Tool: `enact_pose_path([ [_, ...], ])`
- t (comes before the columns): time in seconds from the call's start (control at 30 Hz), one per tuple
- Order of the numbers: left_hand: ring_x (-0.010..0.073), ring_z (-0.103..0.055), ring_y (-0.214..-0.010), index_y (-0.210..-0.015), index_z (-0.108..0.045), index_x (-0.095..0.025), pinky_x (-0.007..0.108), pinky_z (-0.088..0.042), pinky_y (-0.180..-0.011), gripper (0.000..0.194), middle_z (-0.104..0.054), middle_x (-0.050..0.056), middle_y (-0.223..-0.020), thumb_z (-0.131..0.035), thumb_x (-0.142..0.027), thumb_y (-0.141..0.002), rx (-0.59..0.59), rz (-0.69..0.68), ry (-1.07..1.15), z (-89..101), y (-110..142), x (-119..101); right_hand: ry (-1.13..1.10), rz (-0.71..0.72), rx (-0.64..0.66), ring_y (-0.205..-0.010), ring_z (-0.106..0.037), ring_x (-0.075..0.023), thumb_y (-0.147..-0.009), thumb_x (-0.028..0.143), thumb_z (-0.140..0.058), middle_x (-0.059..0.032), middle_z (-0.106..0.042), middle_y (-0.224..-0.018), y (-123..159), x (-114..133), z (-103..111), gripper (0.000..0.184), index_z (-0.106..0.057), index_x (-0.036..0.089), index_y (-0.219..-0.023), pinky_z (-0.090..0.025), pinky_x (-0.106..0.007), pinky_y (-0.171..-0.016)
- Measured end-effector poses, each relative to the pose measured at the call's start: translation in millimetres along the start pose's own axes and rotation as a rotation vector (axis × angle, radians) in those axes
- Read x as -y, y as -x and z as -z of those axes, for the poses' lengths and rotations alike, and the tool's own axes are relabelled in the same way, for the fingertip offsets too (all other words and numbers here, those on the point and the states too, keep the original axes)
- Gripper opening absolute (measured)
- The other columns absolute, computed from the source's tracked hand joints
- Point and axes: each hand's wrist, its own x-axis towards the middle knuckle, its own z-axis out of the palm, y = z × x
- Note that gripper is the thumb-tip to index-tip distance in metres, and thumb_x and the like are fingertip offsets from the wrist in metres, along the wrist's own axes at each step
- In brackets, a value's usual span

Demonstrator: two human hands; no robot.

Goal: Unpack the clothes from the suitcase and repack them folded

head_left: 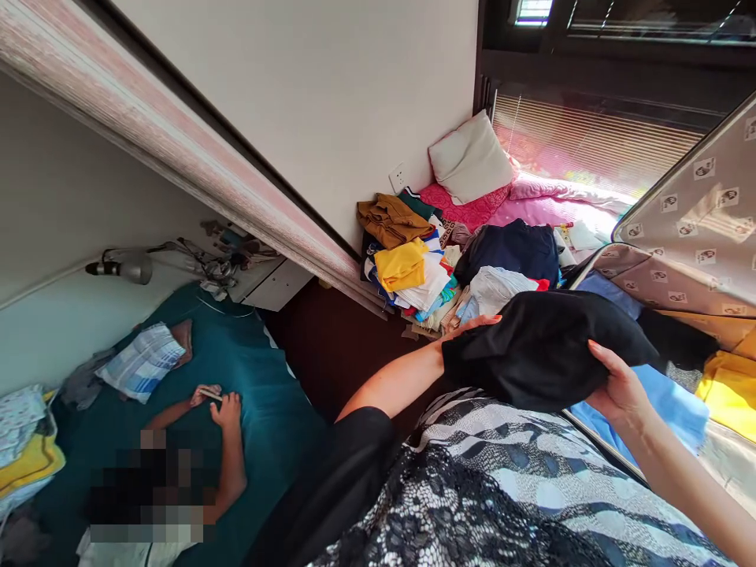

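A folded piece of black clothing (543, 346) is held up in front of my body. My right hand (617, 386) grips its right end, thumb on top and fingers underneath. At the other end is my left hand (477, 322), mostly covered by the black cloth; only some fingers show along the far edge. Which kind of garment it is, I cannot tell. Just beyond lie a grey-white folded cloth (502, 287) and a dark navy folded garment (511, 248). Blue folded clothing (655, 409) shows below my right hand.
An open case with patterned lining (685, 205) stands at right, holding yellow clothing (729, 394). Stacked clothes, topped by a brown garment (394, 220) and a yellow one (402, 265), lean near the wall. Left, past a partition edge (236, 165), a person lies on a teal bed (277, 425).
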Motion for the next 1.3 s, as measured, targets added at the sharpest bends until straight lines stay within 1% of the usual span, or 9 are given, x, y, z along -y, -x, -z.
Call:
enact_pose_path([
  [0.13, 0.032, -0.08, -0.093, -0.115, -0.083, -0.02, 0.045, -0.064, -0.085, 0.068, -0.082, 0.016, -0.095, -0.035, -0.068, -0.11, 0.281, 0.255, 0.443, -16.5, -8, 9, -0.08, 0.001, -0.239, -0.125, -0.077, -0.039, -0.081, 0.053, -0.08, -0.0028, -0.085, -0.113, 32, -6, 17, 0.023, -0.087, 0.038, -0.098, -0.063, -0.063, -0.111],
  [0.3, 0.0332, -0.079, -0.104, -0.134, -0.076, -0.024, 0.05, -0.064, -0.091, 0.074, -0.082, 0.017, -0.112, -0.05, -0.081, -0.094, 0.356, 0.282, 0.677, -28.3, -11, 10, -0.226, 0.137, -0.427, -0.141, -0.068, -0.0375, -0.078, 0.046, -0.078, -0.0058, -0.084, -0.118, 62, 12, 36, 0.028, -0.086, 0.032, -0.101, -0.054, -0.062, -0.123],
  [0.47, 0.0415, -0.072, -0.13, -0.16, -0.055, -0.027, 0.056, -0.062, -0.095, 0.102, -0.068, 0.022, -0.15, -0.067, -0.088, -0.079, 0.594, 0.312, 0.879, -26.3, -6, 10, -0.373, 0.343, -0.747, -0.146, -0.063, -0.0376, -0.072, 0.037, -0.074, -0.0081, -0.082, -0.127, 100, 50, 108, 0.037, -0.086, 0.026, -0.105, -0.048, -0.064, -0.128],
  [0.63, 0.0414, -0.07, -0.131, -0.158, -0.056, -0.028, 0.054, -0.063, -0.095, 0.098, -0.067, 0.022, -0.151, -0.085, -0.074, -0.076, 0.594, 0.35, 1.067, -30.2, 1, 16, -0.348, 0.588, -0.777, -0.147, -0.063, -0.0343, -0.079, 0.035, -0.066, -0.0064, -0.079, -0.136, 131, 61, 189, 0.031, -0.086, 0.028, -0.101, -0.043, -0.061, -0.133],
  [0.77, 0.0382, -0.072, -0.127, -0.155, -0.058, -0.027, 0.051, -0.063, -0.094, 0.09, -0.067, 0.021, -0.15, -0.088, -0.066, -0.08, 0.611, 0.384, 1.157, -45.5, 1, 15, -0.499, 0.594, -0.766, -0.138, -0.069, -0.0306, -0.085, 0.028, -0.058, -0.0094, -0.081, -0.13, 111, 51, 217, 0.033, -0.085, 0.023, -0.104, -0.049, -0.055, -0.13],
  [1.0, 0.0401, -0.067, -0.134, -0.157, -0.058, -0.025, 0.053, -0.061, -0.098, 0.092, -0.065, 0.021, -0.152, -0.088, -0.067, -0.08, 0.638, 0.463, 1.1, -72.4, -4, -3, -0.842, 0.394, -0.761, -0.114, -0.079, -0.0243, -0.097, 0.026, -0.048, -0.0096, -0.084, -0.099, 17, 35, 213, 0.034, -0.079, 0.018, -0.107, -0.052, -0.05, -0.125],
  [1.13, 0.0459, -0.048, -0.156, -0.164, -0.052, -0.029, 0.063, -0.055, -0.112, 0.107, -0.045, 0.022, -0.173, -0.086, -0.08, -0.077, 0.563, 0.525, 0.972, -119.1, -39, -26, -0.841, 0.309, -0.565, -0.123, -0.077, -0.0266, -0.093, 0.033, -0.063, -0.0059, -0.084, -0.098, -15, 21, 207, 0.023, -0.077, 0.022, -0.109, -0.057, -0.053, -0.121],
  [1.23, 0.046, -0.032, -0.167, -0.173, -0.036, -0.038, 0.073, -0.044, -0.121, 0.114, -0.027, 0.017, -0.184, -0.08, -0.087, -0.08, 0.449, 0.609, 0.854, -186.8, -85, -46, -0.794, 0.332, -0.416, -0.132, -0.074, -0.0293, -0.085, 0.039, -0.075, -0.0062, -0.085, -0.107, -23, 4, 200, 0.027, -0.078, 0.024, -0.107, -0.057, -0.052, -0.121],
  [1.3, 0.0439, -0.037, -0.165, -0.172, -0.039, -0.037, 0.074, -0.042, -0.123, 0.105, -0.037, 0.017, -0.18, -0.075, -0.085, -0.087, 0.445, 0.667, 0.836, -239.6, -114, -57, -0.78, 0.326, -0.368, -0.135, -0.073, -0.0305, -0.08, 0.04, -0.079, -0.0064, -0.085, -0.109, -22, -8, 197, 0.028, -0.078, 0.024, -0.103, -0.057, -0.052, -0.122],
])
